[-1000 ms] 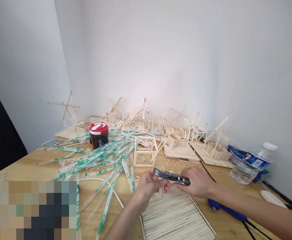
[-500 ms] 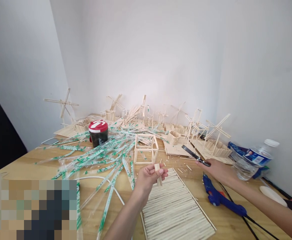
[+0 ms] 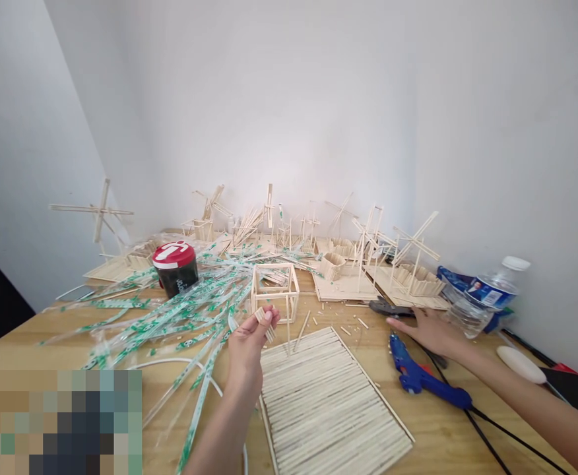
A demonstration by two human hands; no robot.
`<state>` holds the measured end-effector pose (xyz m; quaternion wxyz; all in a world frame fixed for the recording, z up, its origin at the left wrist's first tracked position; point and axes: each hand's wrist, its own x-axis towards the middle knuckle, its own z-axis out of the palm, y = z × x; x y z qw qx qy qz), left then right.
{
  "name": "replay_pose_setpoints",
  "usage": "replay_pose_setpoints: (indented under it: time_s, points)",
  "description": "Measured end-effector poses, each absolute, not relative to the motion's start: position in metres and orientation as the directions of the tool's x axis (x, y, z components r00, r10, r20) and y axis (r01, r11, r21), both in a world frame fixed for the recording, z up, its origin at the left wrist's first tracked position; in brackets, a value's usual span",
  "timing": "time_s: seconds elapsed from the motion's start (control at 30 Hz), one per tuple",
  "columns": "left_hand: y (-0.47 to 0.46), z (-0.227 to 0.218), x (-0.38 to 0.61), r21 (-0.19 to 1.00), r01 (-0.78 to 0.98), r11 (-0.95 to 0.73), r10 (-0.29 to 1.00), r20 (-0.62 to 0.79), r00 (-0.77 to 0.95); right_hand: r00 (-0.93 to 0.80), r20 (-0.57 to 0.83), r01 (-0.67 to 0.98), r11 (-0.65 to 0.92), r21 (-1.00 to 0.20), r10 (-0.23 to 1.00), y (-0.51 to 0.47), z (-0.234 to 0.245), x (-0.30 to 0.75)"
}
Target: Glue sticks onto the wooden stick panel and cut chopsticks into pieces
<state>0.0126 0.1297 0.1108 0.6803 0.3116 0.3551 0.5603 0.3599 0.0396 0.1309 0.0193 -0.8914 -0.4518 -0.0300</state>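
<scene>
My left hand (image 3: 250,343) pinches a few short wooden sticks (image 3: 264,323) between thumb and fingers. Just right of it, two loose sticks (image 3: 302,331) show at the top edge of a flat panel of sticks (image 3: 336,402); whether they rest there or are falling, I cannot tell. An open cube frame of sticks (image 3: 275,290) stands right behind that hand. My right hand (image 3: 432,333) has its fingers spread, low over the table beside a dark-handled cutting tool (image 3: 390,308). Below its fingers lies a blue glue gun (image 3: 425,379) with a black cord.
Green-printed plastic wrappers (image 3: 194,310) cover the left middle of the table, around a dark cup with a red lid (image 3: 176,267). Stick windmill models (image 3: 412,247) line the wall. At right are a water bottle (image 3: 491,297) and a white oval object (image 3: 520,365).
My right hand has let go of the cutting tool, now lying on the table. Two loose sticks have appeared by my left hand, whose sticks are now tilted. The view has shifted right.
</scene>
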Motion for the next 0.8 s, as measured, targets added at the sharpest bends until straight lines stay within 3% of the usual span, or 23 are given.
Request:
replay_pose_setpoints:
  time_s: [0.17, 0.33, 0.53, 0.8]
  points:
    - [0.131, 0.112, 0.011, 0.825, -0.536, 0.18, 0.984, -0.15, 0.1, 0.315, 0.169, 0.947, -0.297, -0.121, 0.934, 0.051, 0.15, 0.304]
    - [0.132, 0.108, 0.014, 0.828, -0.529, 0.183, 0.983, -0.139, 0.122, 0.023, 0.12, 0.913, 0.028, -0.408, 0.993, 0.078, 0.137, 0.214]
    - [0.135, 0.1, 0.015, 0.852, -0.494, 0.171, 0.981, -0.104, 0.161, -0.008, 0.128, 0.774, 0.087, -0.627, 0.992, 0.109, 0.104, 0.157]
    - [0.123, 0.092, 0.033, 0.914, -0.371, 0.166, 0.938, -0.03, 0.346, 0.042, 0.22, 0.729, 0.12, -0.674, 0.975, 0.078, 0.12, 0.169]
